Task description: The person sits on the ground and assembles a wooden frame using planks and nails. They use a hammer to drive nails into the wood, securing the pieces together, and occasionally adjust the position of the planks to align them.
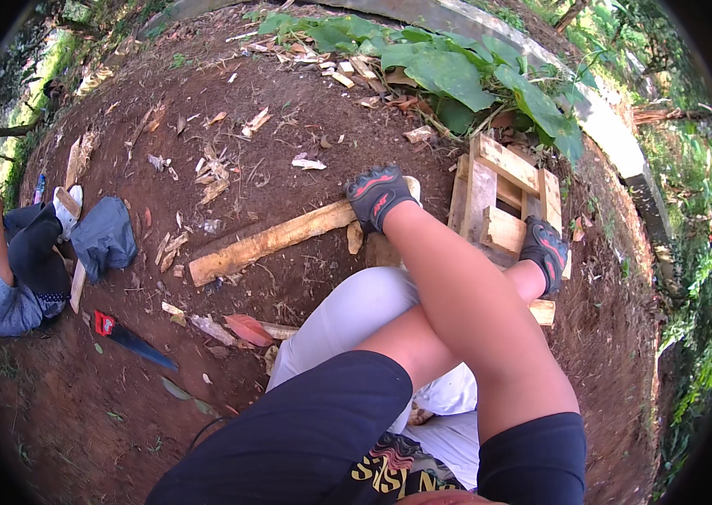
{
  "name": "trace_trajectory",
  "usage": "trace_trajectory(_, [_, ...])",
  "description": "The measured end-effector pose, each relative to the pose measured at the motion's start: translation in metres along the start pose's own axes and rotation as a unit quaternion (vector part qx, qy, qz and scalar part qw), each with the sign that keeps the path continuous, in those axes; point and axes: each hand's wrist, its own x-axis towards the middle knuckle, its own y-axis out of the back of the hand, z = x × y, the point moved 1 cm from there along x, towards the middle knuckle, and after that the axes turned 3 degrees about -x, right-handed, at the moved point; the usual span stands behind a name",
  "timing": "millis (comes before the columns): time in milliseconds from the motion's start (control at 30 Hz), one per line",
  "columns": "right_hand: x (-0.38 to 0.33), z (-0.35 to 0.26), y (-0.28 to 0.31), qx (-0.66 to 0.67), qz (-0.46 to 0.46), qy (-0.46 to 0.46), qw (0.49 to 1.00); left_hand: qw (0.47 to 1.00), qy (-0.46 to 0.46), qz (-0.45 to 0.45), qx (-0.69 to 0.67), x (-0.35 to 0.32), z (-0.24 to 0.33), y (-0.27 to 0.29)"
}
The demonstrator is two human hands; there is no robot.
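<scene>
My bare forearms cross, the right one on top. My right hand (pixel 379 199), in a black and red glove, reaches to the left and is closed over a peeled log (pixel 272 241) near its far right end. The log lies slantwise over the soil. My left hand (pixel 544 255), gloved the same way, extends to the right beneath the other arm. It is closed at the edge of a small wooden frame (pixel 507 168) of nailed planks; its fingertips are partly hidden. A short wood block (pixel 503 229) sits in the frame beside that hand.
A handsaw (pixel 133 341) with a red handle lies at left. Beyond it a person (pixel 15 278) sits on the ground near a dark plastic bag (pixel 105 238). Wood chips (pixel 214 175) litter the soil. Large green leaves (pixel 448 76) grow before a concrete curb (pixel 604 126).
</scene>
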Motion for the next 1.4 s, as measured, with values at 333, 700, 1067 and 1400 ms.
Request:
trace_trajectory(333, [-0.048,0.016,0.042,0.330,0.056,0.081,0.939,1.000,-0.001,0.003,0.027,0.009,0.014,-0.006])
trace_trajectory(700, [-0.372,0.124,0.012,0.424,0.402,-0.200,0.787,0.985,0.054,0.139,0.082,0.032,-0.016,-0.017])
trace_trajectory(1067, [-0.647,0.172,-0.221,0.107,0.694,-0.481,0.525,0.991,0.080,0.007,0.111,0.009,0.009,0.051])
trace_trajectory(1400, [-0.731,0.161,-0.418,0.308,0.613,-0.601,0.410,0.986,0.141,-0.078,0.043,0.017,0.010,0.072])
